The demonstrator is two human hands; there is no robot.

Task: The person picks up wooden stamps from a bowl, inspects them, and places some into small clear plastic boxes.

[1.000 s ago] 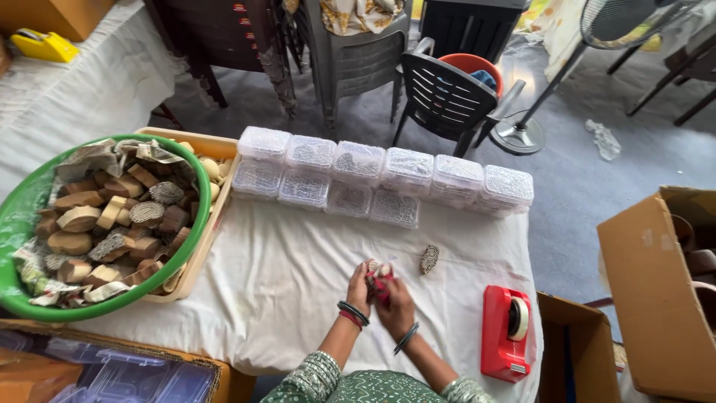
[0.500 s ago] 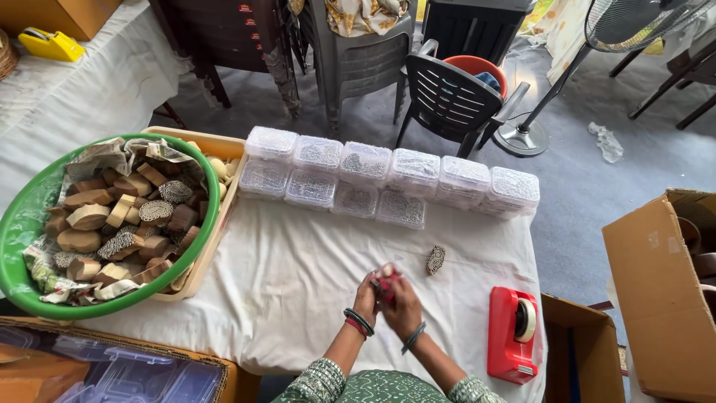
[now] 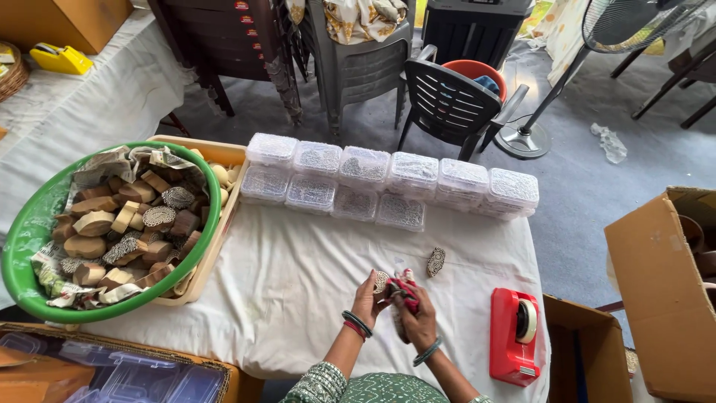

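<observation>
Both my hands meet over the white tablecloth (image 3: 298,283) near its front edge. My left hand (image 3: 368,297) holds a small round carved wooden block (image 3: 381,281) with a patterned face. My right hand (image 3: 416,317) presses a red cloth (image 3: 406,287) against it. A second carved oval block (image 3: 435,262) lies on the cloth just beyond my hands. Bangles ring both wrists.
A green basket (image 3: 33,224) full of carved wooden blocks sits at the left in a beige tray (image 3: 224,195). Clear lidded boxes (image 3: 388,183) line the table's far edge. A red tape dispenser (image 3: 513,336) lies right of my hands. Cardboard boxes (image 3: 660,291), chairs (image 3: 455,104) and a fan stand around.
My hands stayed together over the same spot, turning the block and the red cloth slightly. The camera view shifted a little.
</observation>
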